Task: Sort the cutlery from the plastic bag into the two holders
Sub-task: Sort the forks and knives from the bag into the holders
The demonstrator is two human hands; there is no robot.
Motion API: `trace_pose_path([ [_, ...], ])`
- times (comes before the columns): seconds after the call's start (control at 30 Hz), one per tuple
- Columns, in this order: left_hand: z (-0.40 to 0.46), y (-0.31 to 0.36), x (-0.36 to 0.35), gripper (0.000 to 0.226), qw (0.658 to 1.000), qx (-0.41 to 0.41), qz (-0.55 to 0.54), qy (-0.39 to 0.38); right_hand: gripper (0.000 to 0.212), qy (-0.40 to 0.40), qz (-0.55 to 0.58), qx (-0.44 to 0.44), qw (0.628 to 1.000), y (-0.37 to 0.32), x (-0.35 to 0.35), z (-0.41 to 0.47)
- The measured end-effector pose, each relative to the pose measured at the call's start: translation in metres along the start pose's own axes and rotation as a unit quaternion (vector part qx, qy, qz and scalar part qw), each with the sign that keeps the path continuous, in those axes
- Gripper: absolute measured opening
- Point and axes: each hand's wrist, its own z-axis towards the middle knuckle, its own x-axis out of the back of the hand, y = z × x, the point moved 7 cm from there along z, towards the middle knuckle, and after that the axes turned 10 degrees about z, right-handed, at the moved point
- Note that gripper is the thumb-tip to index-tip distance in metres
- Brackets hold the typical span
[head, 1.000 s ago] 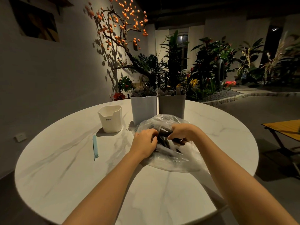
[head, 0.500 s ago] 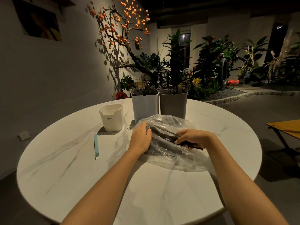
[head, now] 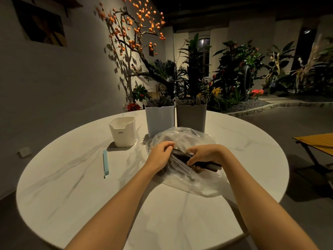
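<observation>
Gripping dark cutlery (head: 207, 164), right hand (head: 207, 155); left hand (head: 159, 155) pinches plastic bag (head: 191, 181) (white cup (head: 123, 131) reads "CRBW").

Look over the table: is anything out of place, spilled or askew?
Nothing stands out. The two holders stand upright side by side, the plastic bag lies crumpled under both hands, and a white cup sits upright nearby.

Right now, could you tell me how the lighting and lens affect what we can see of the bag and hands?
Head view: dim room, with a warm pool of light on the table; the wide angle bows its rim. The plastic bag is translucent with soft sheen, so the dark cutlery under the right hand reads only as dark shapes. The left hand is evenly lit.
</observation>
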Motion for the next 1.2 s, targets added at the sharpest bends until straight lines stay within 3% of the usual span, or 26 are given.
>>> trace_pose_path([
  [0.2,-0.003,0.0,0.002,0.03,0.999,0.0,0.019,0.035,0.043,0.056,-0.004,0.044,0.997,-0.01,-0.003,0.002],
  [0.4,-0.002,-0.022,0.021,0.046,0.995,0.074,0.027,0.054,0.045,0.049,-0.008,0.056,0.997,0.003,0.009,-0.01],
  [0.57,-0.002,-0.021,0.023,0.061,0.994,0.084,0.008,0.068,0.045,0.068,0.086,0.067,0.992,0.007,0.014,-0.016],
  [0.77,-0.001,-0.018,0.027,0.04,0.994,0.06,0.022,0.091,0.054,0.055,0.154,0.072,0.984,0.007,0.014,-0.026],
  [1.03,-0.002,-0.026,0.034,0.04,0.985,0.109,-0.02,0.133,0.058,0.041,0.166,0.075,0.982,0.005,0.014,-0.036],
  [1.13,0.002,-0.032,0.026,0.036,0.99,0.106,-0.032,0.092,0.056,0.041,0.159,0.077,0.983,0.007,0.014,-0.034],
  [1.2,0.003,-0.028,0.014,0.048,0.994,0.098,-0.039,0.029,0.05,0.036,0.164,0.077,0.983,0.008,0.012,-0.032],
])
